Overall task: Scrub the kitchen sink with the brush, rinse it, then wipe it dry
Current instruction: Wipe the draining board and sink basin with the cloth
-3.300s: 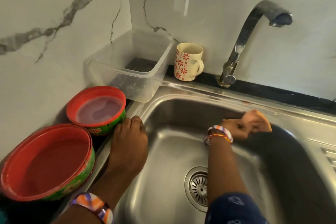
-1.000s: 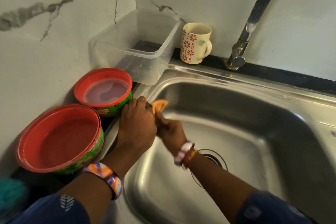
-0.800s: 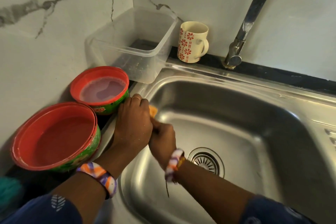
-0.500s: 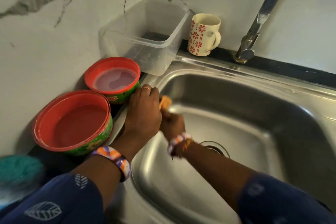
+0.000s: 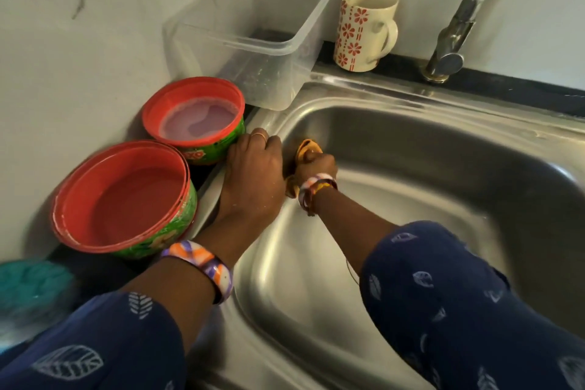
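The steel sink [image 5: 411, 187] fills the right half of the view. My right hand [image 5: 316, 166] grips an orange scrubber [image 5: 306, 146] and presses it against the sink's left inner wall, near the back left corner. Only the scrubber's top and a bit below my hand show. My left hand [image 5: 253, 174] rests on the sink's left rim, fingers curled over the edge, right beside the right hand. The drain is hidden behind my right forearm.
Two red-rimmed green tubs [image 5: 123, 196] [image 5: 196, 117] stand on the counter left of the sink, the far one holding pale liquid. A clear plastic box [image 5: 247, 28] and a flowered mug [image 5: 364, 28] stand at the back. The tap [image 5: 456, 25] rises at the right. A teal cloth [image 5: 28, 291] lies at bottom left.
My right hand moved from the sink's back right wall across to the left wall next to my left hand, and keeps rubbing there. The left hand has stayed on the rim.
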Demonstrator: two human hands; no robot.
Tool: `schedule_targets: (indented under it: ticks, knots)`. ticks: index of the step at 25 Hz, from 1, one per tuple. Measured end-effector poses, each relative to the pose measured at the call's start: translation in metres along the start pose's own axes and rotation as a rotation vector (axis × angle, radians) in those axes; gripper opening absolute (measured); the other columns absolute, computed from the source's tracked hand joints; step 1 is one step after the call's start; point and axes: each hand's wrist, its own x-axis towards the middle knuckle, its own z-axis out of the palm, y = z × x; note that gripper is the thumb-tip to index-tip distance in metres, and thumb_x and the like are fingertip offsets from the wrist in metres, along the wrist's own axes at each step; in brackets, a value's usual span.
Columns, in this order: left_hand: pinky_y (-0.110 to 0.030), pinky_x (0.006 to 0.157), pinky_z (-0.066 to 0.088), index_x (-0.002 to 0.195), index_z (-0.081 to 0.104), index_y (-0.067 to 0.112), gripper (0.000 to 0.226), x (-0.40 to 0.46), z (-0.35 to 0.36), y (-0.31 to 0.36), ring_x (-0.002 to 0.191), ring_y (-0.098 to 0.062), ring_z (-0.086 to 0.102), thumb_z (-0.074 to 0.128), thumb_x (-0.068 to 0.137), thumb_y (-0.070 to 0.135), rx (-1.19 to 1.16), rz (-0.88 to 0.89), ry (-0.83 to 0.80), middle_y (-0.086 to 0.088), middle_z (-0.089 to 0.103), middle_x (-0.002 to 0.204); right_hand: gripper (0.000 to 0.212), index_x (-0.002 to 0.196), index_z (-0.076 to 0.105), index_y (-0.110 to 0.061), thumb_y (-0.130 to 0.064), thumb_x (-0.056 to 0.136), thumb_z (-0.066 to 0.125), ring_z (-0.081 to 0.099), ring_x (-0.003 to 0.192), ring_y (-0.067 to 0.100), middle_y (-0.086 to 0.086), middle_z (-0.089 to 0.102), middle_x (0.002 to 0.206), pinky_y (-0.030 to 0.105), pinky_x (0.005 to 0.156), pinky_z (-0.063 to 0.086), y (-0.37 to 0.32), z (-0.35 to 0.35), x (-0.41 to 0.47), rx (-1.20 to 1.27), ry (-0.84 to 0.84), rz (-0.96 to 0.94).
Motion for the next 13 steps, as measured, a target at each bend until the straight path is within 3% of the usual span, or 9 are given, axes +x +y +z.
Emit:
schedule_targets:
  ticks: [1,2,3,5,7,8,10,13]
  knots:
    - [-0.032,0.059,0.049,0.077,0.067,0.002,0.043,0.001,0.001,-0.001,0.064,-0.034,0.060,0.026,0.065,0.011,0.003,0.006,0.001,-0.017,0.061,0.074,0.015,0.076,0.059,-0.017,-0.002,0.077,0.057,0.056,0.066,0.022,0.004,0.060,0.073,0.014,0.049,0.037,-0.001,0.002,-0.011,-0.263,0.025,-0.075]
    - [-0.031,0.058,0.049,0.077,0.067,0.002,0.042,0.002,0.001,-0.003,0.064,-0.034,0.060,0.027,0.065,0.010,0.011,0.007,-0.004,-0.017,0.061,0.075,0.012,0.080,0.065,-0.016,-0.008,0.078,0.056,0.063,0.071,0.026,0.007,0.066,0.076,0.020,0.053,0.039,0.015,-0.002,-0.027,-0.585,0.018,-0.291]
    - [-0.031,0.058,0.049,0.077,0.068,0.001,0.042,0.002,0.002,-0.004,0.064,-0.034,0.060,0.028,0.065,0.009,0.023,0.003,-0.010,-0.017,0.061,0.074,0.019,0.077,0.068,-0.015,-0.012,0.079,0.049,0.066,0.067,0.026,0.008,0.068,0.071,0.023,0.052,0.043,0.032,-0.004,-0.045,-0.743,-0.017,-0.527]
    - [-0.031,0.057,0.049,0.078,0.068,0.001,0.043,0.001,0.002,-0.004,0.064,-0.034,0.060,0.028,0.064,0.007,0.028,-0.005,-0.010,-0.016,0.061,0.074,0.033,0.063,0.072,-0.018,-0.023,0.074,0.041,0.064,0.048,0.016,0.000,0.067,0.057,0.017,0.039,0.042,0.058,-0.014,-0.085,-0.812,-0.448,-0.516]
    - [-0.030,0.058,0.049,0.079,0.069,0.001,0.045,0.000,0.002,-0.005,0.064,-0.034,0.059,0.027,0.064,0.006,0.020,0.004,-0.017,-0.016,0.061,0.075,0.032,0.075,0.076,-0.017,-0.028,0.079,0.046,0.069,0.063,0.017,0.000,0.072,0.072,0.018,0.048,0.052,0.073,-0.022,-0.086,-0.950,-0.538,-0.810]
    - [-0.030,0.058,0.048,0.078,0.068,0.001,0.044,-0.001,0.002,-0.005,0.064,-0.034,0.059,0.027,0.064,0.007,0.026,0.006,-0.019,-0.016,0.061,0.074,0.030,0.088,0.075,-0.011,-0.023,0.085,0.048,0.070,0.079,0.024,0.007,0.073,0.087,0.024,0.062,0.056,0.067,-0.026,-0.069,-1.003,-0.555,-0.836]
    - [-0.029,0.058,0.047,0.074,0.067,0.003,0.040,0.001,0.002,-0.005,0.063,-0.034,0.059,0.029,0.063,0.008,0.029,0.004,-0.014,-0.016,0.061,0.073,0.031,0.116,0.064,-0.008,-0.017,0.095,0.043,0.060,0.109,0.029,0.014,0.064,0.118,0.031,0.090,0.048,0.043,-0.034,-0.019,-1.164,-0.359,-0.553]
    - [-0.031,0.058,0.047,0.073,0.067,0.002,0.042,0.001,0.001,-0.002,0.063,-0.036,0.059,0.027,0.063,0.011,-0.021,0.008,-0.016,-0.017,0.061,0.073,0.037,0.122,0.062,-0.022,-0.012,0.090,0.047,0.057,0.112,0.035,0.016,0.063,0.119,0.036,0.092,0.044,0.021,-0.022,0.004,-0.974,-0.089,-0.194]
